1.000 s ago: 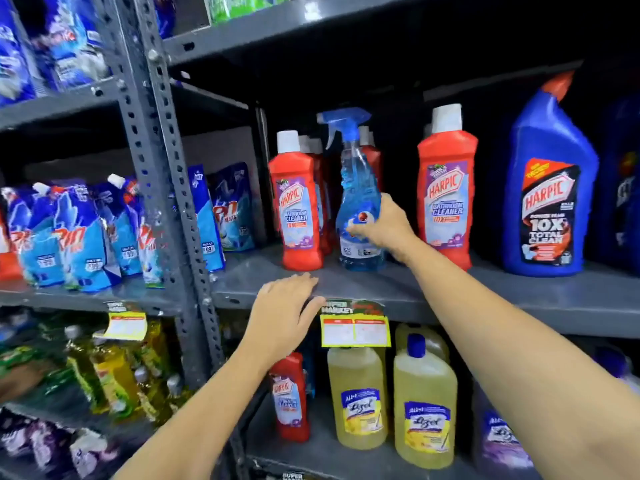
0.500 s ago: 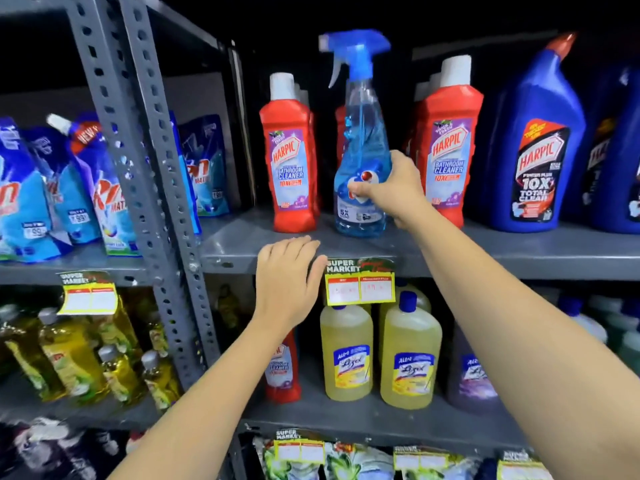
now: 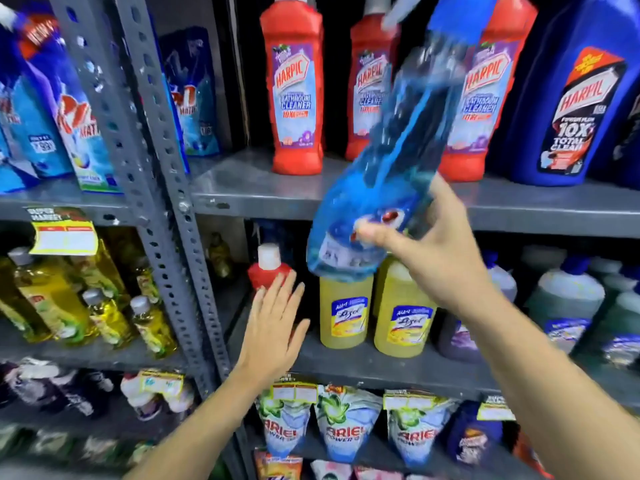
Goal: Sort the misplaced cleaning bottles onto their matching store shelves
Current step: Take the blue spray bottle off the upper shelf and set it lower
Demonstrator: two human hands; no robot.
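My right hand grips the base of a clear blue spray bottle, tilted and held in front of the grey shelf, off its surface. Red Harpic bathroom cleaner bottles stand upright on that shelf. One shelf lower, a lone red Harpic bottle with a white cap stands left of yellow Lizol bottles. My left hand is flat with fingers apart, right in front of that red bottle's body, hiding most of it. Whether it touches the bottle I cannot tell.
A big blue Harpic bottle stands at the upper right. A perforated grey upright splits the shelving. Blue detergent pouches and yellow bottles fill the left bay. Ariel pouches sit on the bottom shelf.
My right hand lifted the spray bottle off the upper shelf and tilted it toward me. My left hand dropped from the shelf edge to the red bottle one shelf lower. The view moved downward.
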